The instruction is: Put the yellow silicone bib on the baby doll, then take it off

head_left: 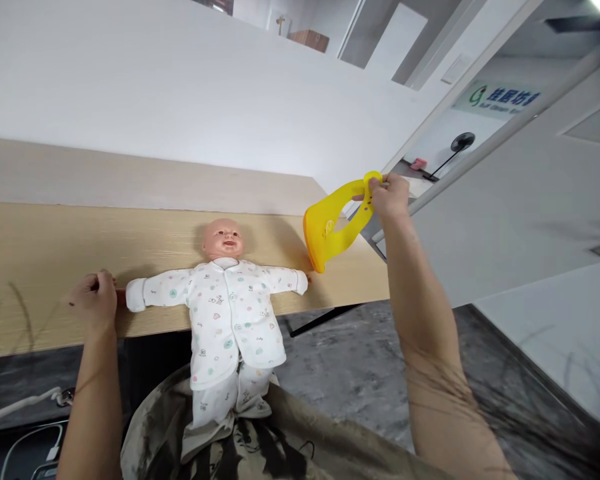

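A yellow silicone baby bib (336,230) hangs in the air above the table's right end. My right hand (391,195) is closed on its neck strap, and the curved food pocket points left. A baby doll (230,310) in white patterned pyjamas lies face up with its arms spread. Its head and upper body rest on the table, while its legs reach over the edge onto my lap. Beside the doll's hand at the left, my left hand (95,297) is curled into a fist, with nothing seen in it. Whether the two touch is unclear.
The wooden table (55,247) runs along a white wall (180,87). At the right stands an open doorway, with a black fan (463,141) and a wall sign (505,99) beyond. White cables (23,408) lie at lower left.
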The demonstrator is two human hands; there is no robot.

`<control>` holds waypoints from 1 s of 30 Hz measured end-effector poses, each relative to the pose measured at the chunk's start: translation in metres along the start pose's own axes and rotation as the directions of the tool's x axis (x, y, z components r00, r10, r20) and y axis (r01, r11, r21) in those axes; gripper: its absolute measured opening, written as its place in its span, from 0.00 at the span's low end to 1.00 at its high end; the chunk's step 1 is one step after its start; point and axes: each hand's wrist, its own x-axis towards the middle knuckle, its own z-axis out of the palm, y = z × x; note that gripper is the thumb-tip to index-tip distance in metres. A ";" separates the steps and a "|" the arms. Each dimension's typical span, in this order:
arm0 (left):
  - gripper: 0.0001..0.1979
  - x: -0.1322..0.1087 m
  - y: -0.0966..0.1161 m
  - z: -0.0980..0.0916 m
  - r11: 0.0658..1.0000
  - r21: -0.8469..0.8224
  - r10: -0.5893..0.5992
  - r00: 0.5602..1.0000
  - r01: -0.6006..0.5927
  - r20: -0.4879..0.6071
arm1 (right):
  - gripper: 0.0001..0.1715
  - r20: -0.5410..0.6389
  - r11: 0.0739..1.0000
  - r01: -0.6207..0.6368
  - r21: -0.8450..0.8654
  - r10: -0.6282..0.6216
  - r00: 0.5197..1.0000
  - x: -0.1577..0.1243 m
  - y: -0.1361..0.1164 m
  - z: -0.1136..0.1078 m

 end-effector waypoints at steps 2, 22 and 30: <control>0.13 0.000 0.000 0.000 1.000 -0.009 -0.014 1.000 0.014 0.007 | 0.07 -0.072 0.991 -0.115 0.070 0.120 0.990 0.009 0.002 -0.002; 0.13 -0.001 0.001 0.001 1.000 -0.010 -0.003 1.000 0.003 0.009 | 0.11 -0.069 0.889 -0.199 0.413 0.248 0.966 0.037 0.016 0.005; 0.13 0.000 0.004 0.000 1.000 -0.024 -0.003 0.999 0.004 0.043 | 0.11 -0.038 0.939 -0.225 0.261 0.243 0.969 0.071 0.049 -0.009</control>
